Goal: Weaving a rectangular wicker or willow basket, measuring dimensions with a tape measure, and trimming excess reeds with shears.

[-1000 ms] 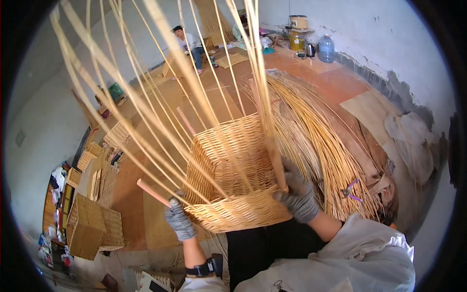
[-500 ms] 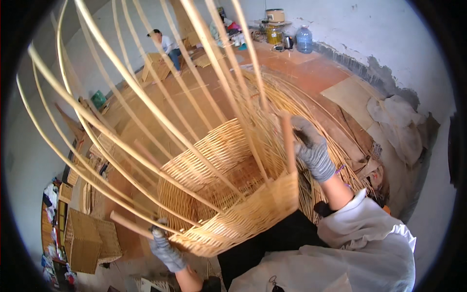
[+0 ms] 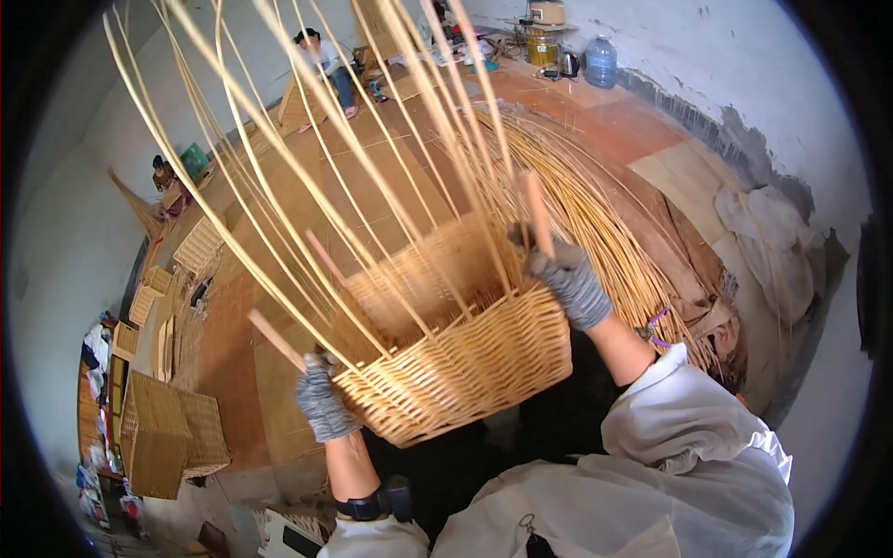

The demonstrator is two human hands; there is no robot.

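Observation:
A half-woven wicker basket (image 3: 456, 372) is held up before me, its near wall facing me. Long pale rods (image 3: 270, 205) rise from its rim and fan out beyond the top of the view. Thicker wooden posts stand at its corners, among them a left post (image 3: 276, 340) and a right post (image 3: 537, 212). In a grey knitted glove, my left hand (image 3: 326, 400) grips the basket's left end beside the left post. My right hand (image 3: 572, 286), gloved alike, is closed on the right end by the right post. Parts of the fingers of both hands are hidden.
Loose rods (image 3: 605, 232) lie in a big bundle on the floor at right. Finished wicker boxes (image 3: 156, 437) stand at left. One person (image 3: 326, 60) sits at the back, another (image 3: 169, 184) far left. A blue water bottle (image 3: 601, 63) stands by the wall.
The basket has tilted so its near outer wall faces me more, and its left end has risen. My left hand has moved up; my right hand has shifted slightly left and down.

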